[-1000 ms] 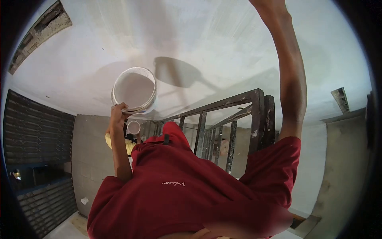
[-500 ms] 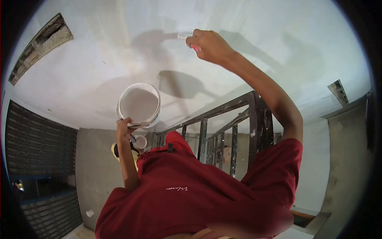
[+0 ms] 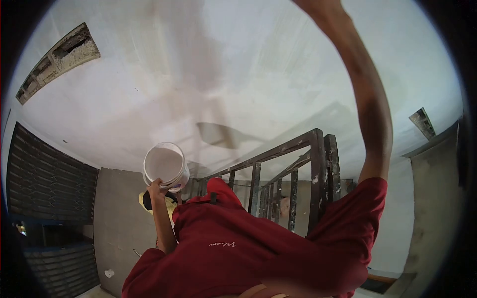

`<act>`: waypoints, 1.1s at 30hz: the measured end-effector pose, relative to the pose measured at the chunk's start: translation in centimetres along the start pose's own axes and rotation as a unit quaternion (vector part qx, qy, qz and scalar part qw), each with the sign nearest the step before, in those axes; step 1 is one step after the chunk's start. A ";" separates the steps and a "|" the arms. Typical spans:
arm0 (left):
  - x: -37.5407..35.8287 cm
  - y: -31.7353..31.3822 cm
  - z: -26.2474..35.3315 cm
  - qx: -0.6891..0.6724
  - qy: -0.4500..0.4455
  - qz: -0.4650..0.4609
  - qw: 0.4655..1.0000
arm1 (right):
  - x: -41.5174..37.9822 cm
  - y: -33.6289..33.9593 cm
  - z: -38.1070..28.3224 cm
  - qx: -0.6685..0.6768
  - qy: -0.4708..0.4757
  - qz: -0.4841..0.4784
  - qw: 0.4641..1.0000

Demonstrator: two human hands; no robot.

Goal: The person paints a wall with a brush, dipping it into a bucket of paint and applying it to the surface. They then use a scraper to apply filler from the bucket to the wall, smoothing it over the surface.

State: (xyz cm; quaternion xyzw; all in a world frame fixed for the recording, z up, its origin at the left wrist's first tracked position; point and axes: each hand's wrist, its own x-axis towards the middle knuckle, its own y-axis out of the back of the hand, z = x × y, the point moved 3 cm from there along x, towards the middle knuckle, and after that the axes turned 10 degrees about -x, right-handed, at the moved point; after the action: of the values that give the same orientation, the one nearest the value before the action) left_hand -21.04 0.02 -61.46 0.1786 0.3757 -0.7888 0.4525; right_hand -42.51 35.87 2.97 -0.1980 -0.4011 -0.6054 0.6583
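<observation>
My left hand (image 3: pixel 157 187) is closed on the near rim of a white plastic bucket (image 3: pixel 183 178). The bucket tips toward me, so its pale inside shows; how much it contains I cannot make out. My right arm stretches up the pale wall (image 3: pixel 248 74), and only part of my right hand (image 3: pixel 318 5) shows at the top edge. Its fingers lie outside the picture, as does anything in them.
A dark, paint-spotted ladder (image 3: pixel 318 174) stands close at my right. Below the bucket is something yellow and black (image 3: pixel 148 201). Recessed block openings (image 3: pixel 64 54) sit in the wall at upper left, and a dark metal grille (image 3: pixel 54 174) is at far left.
My right hand has gone up and right, out of most of the view; a tool with a pale end showed in it before. The bucket and my left hand sit lower.
</observation>
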 end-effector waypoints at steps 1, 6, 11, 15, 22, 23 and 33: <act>-0.2 0.7 0.1 -0.009 0.010 0.019 1.000 | -1.2 -1.4 -1.3 -0.007 0.018 0.030 0.999; 2.5 5.2 0.2 -0.054 0.051 0.049 0.996 | -10.3 -8.2 -11.9 0.103 0.090 -0.079 0.987; 1.9 7.2 1.0 -0.051 0.031 0.071 0.996 | -17.7 -10.3 -19.9 0.231 0.165 -0.231 0.931; 3.3 8.5 0.7 -0.012 0.028 0.035 0.999 | -16.8 -8.9 -19.6 0.375 0.076 -0.291 0.877; 7.2 9.7 0.2 -0.073 0.060 -0.040 0.995 | -10.8 -9.9 -9.4 0.377 -0.075 -0.198 0.902; 7.4 9.6 0.0 -0.061 0.049 -0.065 0.995 | -9.4 -9.1 -7.3 0.376 -0.078 -0.184 0.905; 5.2 7.0 0.6 0.016 0.004 -0.042 0.999 | 0.5 -0.2 -0.7 0.023 0.005 -0.012 1.000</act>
State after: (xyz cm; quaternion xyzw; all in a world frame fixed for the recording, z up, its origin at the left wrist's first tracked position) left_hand -17.85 -5.65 -67.30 0.1730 0.3726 -0.8123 0.4141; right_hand -42.54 35.02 2.92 -0.1753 -0.4142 -0.6048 0.6572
